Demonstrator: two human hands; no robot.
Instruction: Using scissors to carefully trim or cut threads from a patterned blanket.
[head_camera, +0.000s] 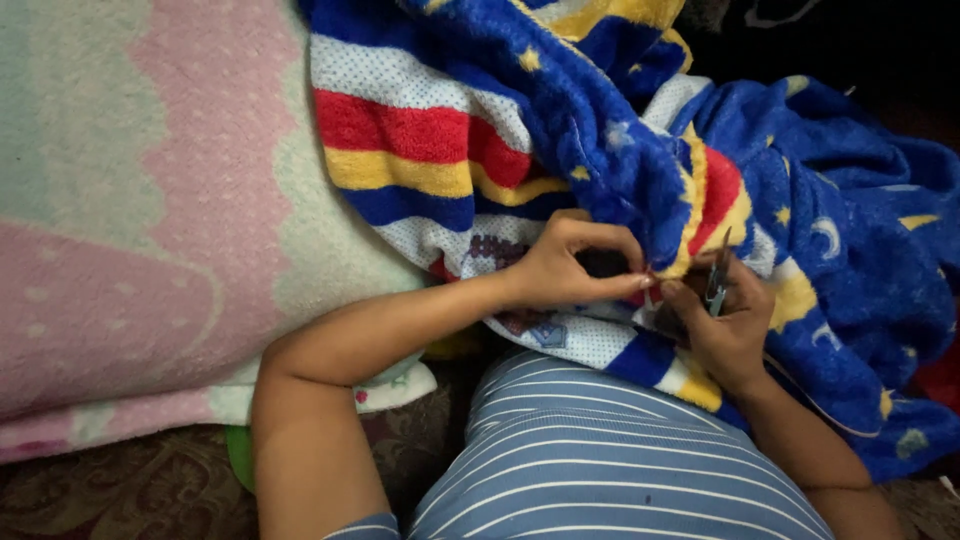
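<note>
Striped shirt (600, 450) nearest. Soft, limp blue fleece blanket (600, 150) draped over lap; edge pinched by left hand (565, 268). Small dark tool (716, 282), possibly clippers, gripped by right hand (725, 330). Pink mat (130, 250) alongside.

Soft indoor light, corners dark, slight blur.
</note>
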